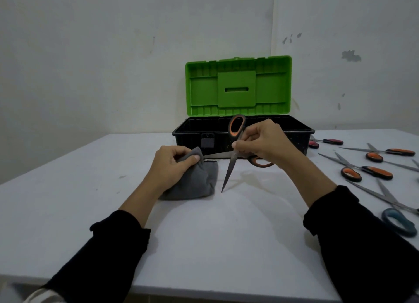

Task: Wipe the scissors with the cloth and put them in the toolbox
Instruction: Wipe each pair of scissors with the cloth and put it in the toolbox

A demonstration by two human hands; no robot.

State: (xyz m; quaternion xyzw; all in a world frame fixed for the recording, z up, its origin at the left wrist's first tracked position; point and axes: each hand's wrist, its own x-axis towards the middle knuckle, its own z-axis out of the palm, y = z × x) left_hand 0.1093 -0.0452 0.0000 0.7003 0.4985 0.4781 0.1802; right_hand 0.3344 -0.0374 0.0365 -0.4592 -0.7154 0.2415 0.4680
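Head view: a white table [90, 200] stood against a pale wall, and on it a toolbox [243, 136] with a black base and its green lid [238, 86] raised upright. In front of the toolbox, the right hand [264, 141] held the scissors [233, 153], fingers curled round them near the pivot; the blades were spread wide. One orange-and-black handle loop rose above the hand, before the toolbox rim; the other showed below the hand. One blade pointed down toward the table, its tip at or just above the surface; the other ran leftward to the cloth [192, 182]. The left hand [172, 164] pinched a fold of the grey cloth round the tip of that blade, the rest of the cloth resting on the table. To the right lay several spare scissors [367, 171], blades open, with orange, red and blue handles.
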